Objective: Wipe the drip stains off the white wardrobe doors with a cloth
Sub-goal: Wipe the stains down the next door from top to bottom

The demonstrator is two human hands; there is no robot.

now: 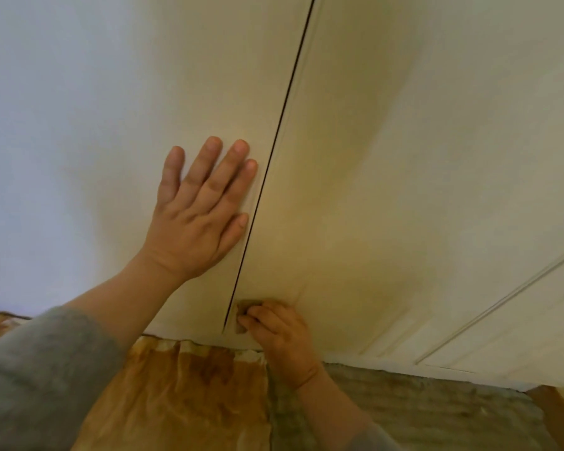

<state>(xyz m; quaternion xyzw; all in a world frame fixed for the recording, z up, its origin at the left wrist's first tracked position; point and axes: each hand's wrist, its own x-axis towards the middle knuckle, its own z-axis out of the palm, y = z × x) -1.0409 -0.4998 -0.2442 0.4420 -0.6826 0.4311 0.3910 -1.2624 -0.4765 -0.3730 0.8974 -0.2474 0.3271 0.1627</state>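
I look down a pair of white wardrobe doors, and I use the dark vertical seam (274, 157) between them as my landmark. Far left of the seam, a grey sleeve (39, 379) covers the left forearm. The left hand (199, 219) lies flat and released on the left door (111, 125), fingers spread and pointing up, its thumb and forefinger just beside the seam. Below that door's bottom edge I see an orange-brown patterned floor covering (183, 402). Just right of the seam's lower end, the right hand (280, 340) is clenched around a small brownish cloth (243, 315), pressing it against the bottom of the right door (404, 157). Only a corner of the cloth shows past the fingers. Right of that hand, a grey ribbed mat (420, 411) lies along the foot of the door. Further right still, raised moulding lines (502, 310) run diagonally across the door. I cannot make out any drip stains on either door.
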